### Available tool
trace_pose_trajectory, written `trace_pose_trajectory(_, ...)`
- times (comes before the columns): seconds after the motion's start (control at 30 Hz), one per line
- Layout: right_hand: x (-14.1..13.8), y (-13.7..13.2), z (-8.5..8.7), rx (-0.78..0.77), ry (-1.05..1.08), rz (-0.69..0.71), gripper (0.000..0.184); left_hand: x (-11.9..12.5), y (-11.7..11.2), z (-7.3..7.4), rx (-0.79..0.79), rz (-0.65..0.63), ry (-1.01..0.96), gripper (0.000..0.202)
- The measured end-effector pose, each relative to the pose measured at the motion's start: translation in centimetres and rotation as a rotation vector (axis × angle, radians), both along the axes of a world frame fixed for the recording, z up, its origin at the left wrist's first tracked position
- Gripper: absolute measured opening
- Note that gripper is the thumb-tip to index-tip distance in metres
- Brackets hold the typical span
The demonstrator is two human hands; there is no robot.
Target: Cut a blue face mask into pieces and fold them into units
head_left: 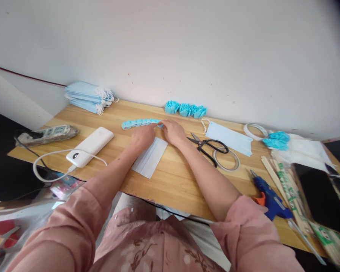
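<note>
A scalloped, pleated blue strip, apparently folded from face-mask material, lies across the table in front of me. At its right end my right hand pinches the material with thumb and fingertips. My left hand is closed at the same end, its fingertips close to those of the right and partly hidden. Beneath my left wrist lies a flat pale blue mask piece. Behind my hands, several blue folded flowers stand in a row by the wall. Black-handled scissors lie just right of my right forearm.
At the left are stacked masks, a power strip and a white power bank with its cable. Toward the right lie a mask, tape rolls, a blue glue gun, wooden chopsticks and a phone.
</note>
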State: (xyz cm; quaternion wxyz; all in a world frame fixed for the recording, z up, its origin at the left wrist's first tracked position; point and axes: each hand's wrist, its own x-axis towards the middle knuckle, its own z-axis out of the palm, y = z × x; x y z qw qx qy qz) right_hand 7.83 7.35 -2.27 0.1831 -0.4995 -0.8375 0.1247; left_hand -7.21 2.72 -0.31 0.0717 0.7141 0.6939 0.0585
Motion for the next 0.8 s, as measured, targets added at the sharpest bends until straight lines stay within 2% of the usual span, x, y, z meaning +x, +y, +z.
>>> trace_pose_trajectory(0.2, -0.02, 0.08, -0.11, -0.002, 0.001, -0.001, 0.045, -0.07, -0.05, -0.34, -0.002, 0.041, -0.004, 0.053)
trace_pose_trajectory(0.33, -0.05, -0.01, -0.05, 0.002, 0.005, -0.005, 0.045, 0.06, 0.11, -0.47, 0.017, 0.019, 0.019, 0.051)
trace_pose_trajectory(0.6, -0.08, 0.09, -0.21, 0.009, -0.009, -0.008, 0.044, 0.39, -0.05, 0.13, 0.01, -0.004, 0.016, 0.049)
trace_pose_trajectory(0.8, -0.06, 0.02, -0.15, 0.011, 0.005, -0.007, 0.045, 0.45, -0.1, 0.05, 0.016, 0.009, 0.026, 0.047)
